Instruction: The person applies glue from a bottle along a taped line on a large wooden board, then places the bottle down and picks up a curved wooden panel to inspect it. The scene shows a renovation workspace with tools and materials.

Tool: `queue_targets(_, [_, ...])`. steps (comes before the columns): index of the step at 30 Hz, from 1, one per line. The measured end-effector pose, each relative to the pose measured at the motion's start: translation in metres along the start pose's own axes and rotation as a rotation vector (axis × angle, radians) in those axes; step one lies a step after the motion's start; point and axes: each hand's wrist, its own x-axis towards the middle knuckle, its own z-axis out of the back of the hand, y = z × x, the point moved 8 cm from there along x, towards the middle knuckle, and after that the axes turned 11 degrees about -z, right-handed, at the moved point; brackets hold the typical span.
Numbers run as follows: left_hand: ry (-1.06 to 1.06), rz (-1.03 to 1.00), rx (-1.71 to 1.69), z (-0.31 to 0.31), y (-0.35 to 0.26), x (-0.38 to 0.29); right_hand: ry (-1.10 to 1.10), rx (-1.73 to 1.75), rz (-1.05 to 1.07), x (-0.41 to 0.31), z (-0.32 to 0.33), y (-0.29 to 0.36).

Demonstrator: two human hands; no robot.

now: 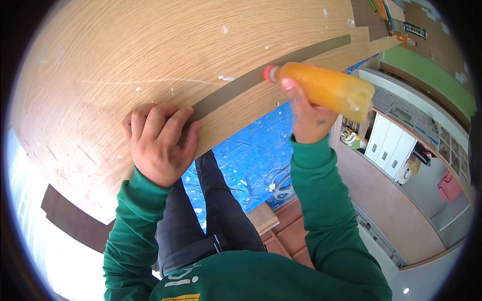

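Observation:
A long, flat grey-brown strip (229,92) lies along the near edge of a wood-grain board (150,45). Over the strip's left end rests my left hand (162,141), its fingers on the far side and thumb on the near side; that end is hidden beneath it. My right hand (310,109) grips a clear plastic bottle (324,88) of orange-yellow liquid. The bottle is tipped nearly sideways, its red cap (269,73) pointing left above the strip. Slight blur shows on the bottle and the right hand.
Blue plastic sheeting (256,150) covers the floor below the board's edge. A grey cable or hose (282,186) lies on it, near a wooden piece (263,218). Shelving with white binders (389,145) and newspaper (406,113) stands right. Tools and a tube (415,30) sit at upper right.

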Motion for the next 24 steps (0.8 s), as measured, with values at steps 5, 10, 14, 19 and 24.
queue_targets(5, [0.005,-0.001,0.006,0.001,-0.001,0.000,-0.074,-0.075,-0.007,0.026,0.013,-0.003])
queue_targets(10, [-0.001,0.000,-0.002,0.001,0.000,0.000,-0.122,-0.015,-0.032,0.072,0.029,-0.005])
queue_targets(14, [0.007,0.001,0.002,0.000,0.000,0.000,-0.033,-0.014,-0.026,0.025,0.000,0.004])
queue_targets(19, [0.027,0.014,0.003,-0.001,0.001,-0.001,0.025,-0.066,0.046,0.007,-0.013,0.014])
queue_targets(24, [0.030,0.017,0.011,-0.002,0.002,-0.003,-0.043,-0.055,-0.026,0.058,0.016,0.008])
